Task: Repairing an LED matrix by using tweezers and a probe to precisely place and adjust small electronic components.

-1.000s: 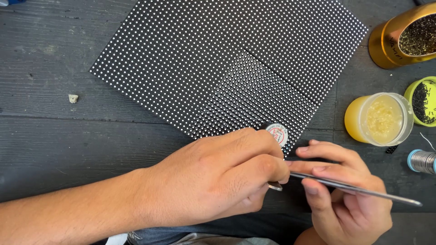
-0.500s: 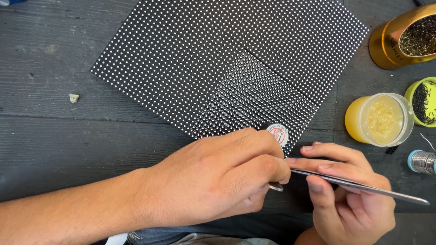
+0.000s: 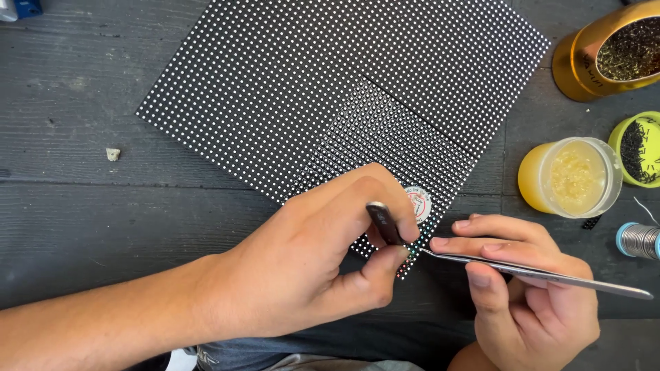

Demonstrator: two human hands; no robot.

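Head view: a black panel (image 3: 330, 89) studded with rows of tiny white dots lies flat on the dark wooden bench (image 3: 75, 227), one corner pointing toward the person. The left hand (image 3: 309, 268) rests over that near corner, its fingers (image 3: 385, 264) pinched shut on a small dark tool (image 3: 385, 223) whose tip is hidden at the panel's edge. The right hand (image 3: 522, 288) comes in from the right, fingers closed on slim metal tweezers (image 3: 536, 273), the points touching the same corner just beside a small round sticker (image 3: 419, 204).

Judging by this, the work sits in its middle: both tools meet at one spot on the near corner, and nothing visible is lifted away or set aside. Whether a dot is already out or in, I cannot tell.

To the right stand a yellow jar (image 3: 570, 177) of pale paste, a gold tin (image 3: 612, 51) of dark shavings and a spool of wire (image 3: 639, 240).
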